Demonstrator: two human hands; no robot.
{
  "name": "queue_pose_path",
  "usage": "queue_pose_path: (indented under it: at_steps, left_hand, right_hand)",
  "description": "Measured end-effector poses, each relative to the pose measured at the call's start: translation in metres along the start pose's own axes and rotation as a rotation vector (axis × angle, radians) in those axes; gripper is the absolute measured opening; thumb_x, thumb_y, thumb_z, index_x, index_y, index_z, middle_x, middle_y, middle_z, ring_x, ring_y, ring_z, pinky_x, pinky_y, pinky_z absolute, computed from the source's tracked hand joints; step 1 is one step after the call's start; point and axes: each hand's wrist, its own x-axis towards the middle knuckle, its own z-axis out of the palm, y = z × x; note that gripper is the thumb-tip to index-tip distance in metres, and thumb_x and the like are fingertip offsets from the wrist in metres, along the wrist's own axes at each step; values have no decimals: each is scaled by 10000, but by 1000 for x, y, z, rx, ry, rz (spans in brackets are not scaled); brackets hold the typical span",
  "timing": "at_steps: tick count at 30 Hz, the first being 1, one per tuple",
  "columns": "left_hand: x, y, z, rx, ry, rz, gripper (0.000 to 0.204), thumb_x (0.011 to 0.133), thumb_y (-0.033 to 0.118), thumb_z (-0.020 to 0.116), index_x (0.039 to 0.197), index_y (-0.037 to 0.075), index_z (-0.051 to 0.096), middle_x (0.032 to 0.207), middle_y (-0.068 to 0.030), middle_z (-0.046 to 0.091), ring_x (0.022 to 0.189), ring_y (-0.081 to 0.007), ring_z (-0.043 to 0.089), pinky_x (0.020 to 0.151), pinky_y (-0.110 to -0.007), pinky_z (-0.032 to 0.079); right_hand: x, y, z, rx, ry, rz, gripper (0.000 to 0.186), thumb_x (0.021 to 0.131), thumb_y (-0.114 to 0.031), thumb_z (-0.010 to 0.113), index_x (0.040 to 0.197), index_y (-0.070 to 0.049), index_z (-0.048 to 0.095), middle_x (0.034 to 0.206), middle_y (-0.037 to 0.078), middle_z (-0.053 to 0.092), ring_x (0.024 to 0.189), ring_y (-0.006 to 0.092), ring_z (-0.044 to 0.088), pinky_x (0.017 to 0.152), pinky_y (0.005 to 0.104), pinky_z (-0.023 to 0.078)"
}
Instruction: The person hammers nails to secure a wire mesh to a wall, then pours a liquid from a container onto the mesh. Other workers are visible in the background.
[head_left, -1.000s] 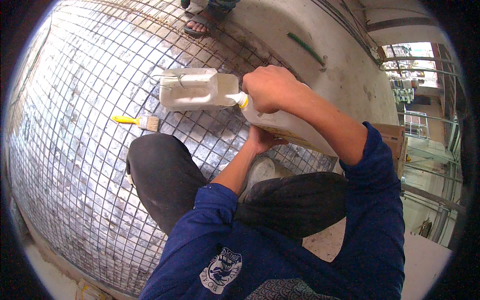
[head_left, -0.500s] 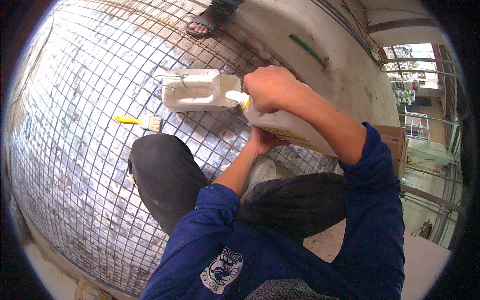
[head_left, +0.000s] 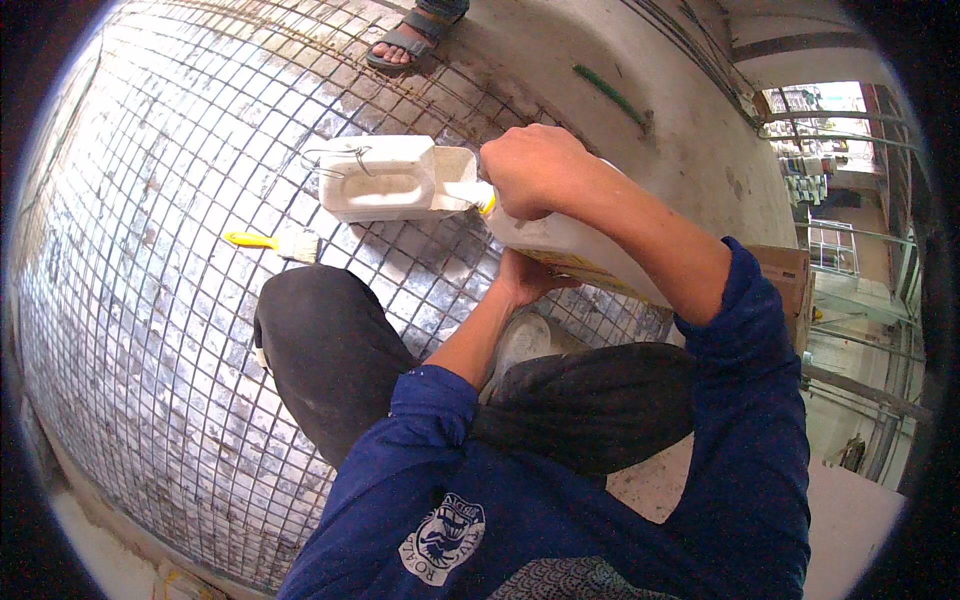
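A translucent white plastic jug (head_left: 580,240) with a yellow ring at its neck is tilted, mouth to the left. My right hand (head_left: 535,172) is closed around its upper part. Below, my left hand (head_left: 527,279) grips the jug's lower side, its fingers partly hidden. The jug's mouth meets the opening of a cut-open white plastic container (head_left: 380,180), which has thin wire at its far-left end. White liquid (head_left: 458,194) shows in that opening, just by the jug's neck. A paintbrush (head_left: 270,243) with a yellow handle lies left of my knee.
Steel rebar mesh (head_left: 170,330) covers the floor under the container and brush. Another person's sandalled foot (head_left: 400,45) stands at the far edge. A green rod (head_left: 610,95) lies on the concrete beyond. At right are a cardboard box (head_left: 785,280) and metal rails (head_left: 865,390).
The white stream at the jug's mouth looks thinner than before. Both hands keep their hold on the jug, and the other person's foot has shifted slightly.
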Motion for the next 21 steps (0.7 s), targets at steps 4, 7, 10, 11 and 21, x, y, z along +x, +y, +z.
queue_pose_path:
  at_steps: [4,7,10,11,21]
  left_hand:
    - [0,1,-2,-10,-19,0,701,929,619,375,1426,126,389,1451,-174,415,1313,-412,413,993,-680,369]
    - [1,1,-3,-18,-49,-14,698,933,612,369,1427,118,386,1456,-178,409,1315,-414,411,994,-680,367]
    - [0,1,-1,-11,-29,-19,702,934,610,371,1428,112,382,1461,-179,404,1321,-414,406,997,-682,363]
    - [0,1,0,-3,-14,-7,703,934,609,371,1429,110,381,1462,-179,403,1322,-415,404,998,-681,362]
    - [-7,2,14,30,27,12,704,928,617,379,1420,115,396,1458,-178,411,1324,-412,404,1017,-674,341]
  right_hand:
    - [1,-1,-1,14,25,12,275,669,-100,698,938,-68,741,960,179,713,934,330,692,792,425,560]
    - [2,-1,-4,-13,9,16,324,661,-139,736,977,-67,737,991,154,721,940,307,700,790,422,566]
    - [2,-2,-4,-14,-1,11,312,659,-114,723,967,-66,739,976,164,717,934,314,697,788,419,564]
    - [2,-2,-4,-8,-3,11,300,656,-89,710,954,-65,741,961,177,714,928,325,694,789,421,562]
    - [4,-3,-5,11,-3,18,281,673,-67,679,946,-60,744,952,178,714,926,332,691,799,418,557]
